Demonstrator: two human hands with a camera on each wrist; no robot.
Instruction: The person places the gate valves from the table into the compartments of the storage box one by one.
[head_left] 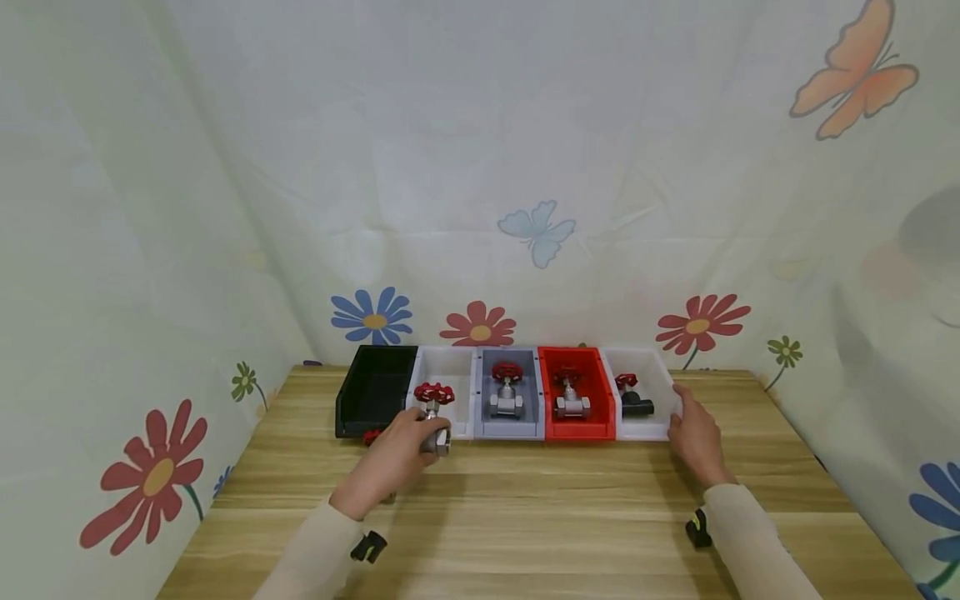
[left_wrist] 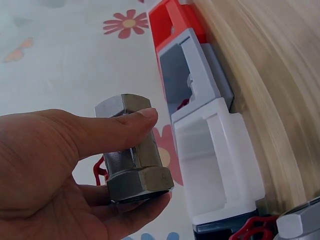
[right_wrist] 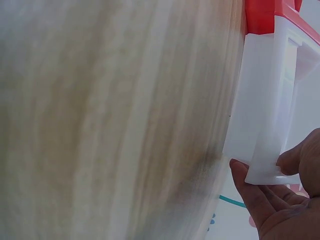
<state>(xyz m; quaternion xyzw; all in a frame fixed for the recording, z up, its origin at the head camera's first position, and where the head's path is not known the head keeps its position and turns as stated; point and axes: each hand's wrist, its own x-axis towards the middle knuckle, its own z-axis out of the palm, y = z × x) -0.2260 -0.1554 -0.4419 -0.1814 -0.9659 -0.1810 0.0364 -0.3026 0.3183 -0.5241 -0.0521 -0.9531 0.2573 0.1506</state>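
Note:
My left hand (head_left: 397, 457) grips a metal gate valve (left_wrist: 137, 167) by its body, thumb on one side and fingers beneath. Its red handwheel (head_left: 435, 393) points up, overlapping the left white bin (head_left: 461, 367) in the head view. On the table under that hand lies another valve, mostly hidden, with its red handwheel (left_wrist: 255, 229) and metal body (left_wrist: 300, 222) partly showing. At the right end of the row, my right hand (head_left: 696, 433) pinches the front corner of a white bin (right_wrist: 265, 105). Inside that bin sits a black valve (head_left: 636, 405) with a red handwheel.
Five bins stand side by side along the back. The black bin (head_left: 375, 392) is leftmost; the grey bin (head_left: 510, 431) and red bin (head_left: 581, 432) each hold a metal valve with a red handwheel. A flowered curtain (head_left: 450, 167) hangs behind the wooden table (head_left: 562, 517).

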